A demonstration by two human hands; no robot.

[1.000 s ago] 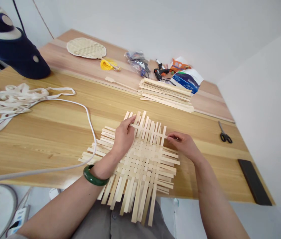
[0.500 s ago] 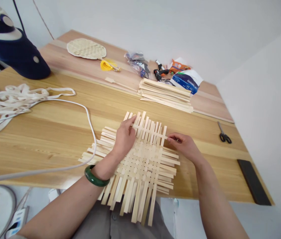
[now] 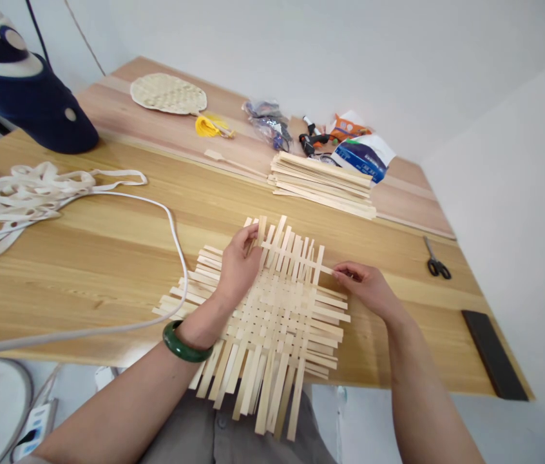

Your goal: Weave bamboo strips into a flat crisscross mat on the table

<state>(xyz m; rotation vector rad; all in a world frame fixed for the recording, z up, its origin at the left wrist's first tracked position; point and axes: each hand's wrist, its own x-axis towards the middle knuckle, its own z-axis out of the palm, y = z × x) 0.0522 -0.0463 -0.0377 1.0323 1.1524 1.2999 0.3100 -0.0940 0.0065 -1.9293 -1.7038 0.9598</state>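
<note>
Across the mat (image 3: 272,303), one strip (image 3: 325,269) slants rightward into the right hand (image 3: 366,285).

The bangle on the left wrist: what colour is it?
The bangle is dark green, clearest in the head view.

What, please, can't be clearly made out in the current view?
All in the head view:
- Crosswise strip: left end hidden around the left hand and upright strips.
- Blue packet: lettering too small and blurred.
- Plastic bag: contents obscured by glare and folds.
- Navy object: top cut off by the picture's edge.
</note>
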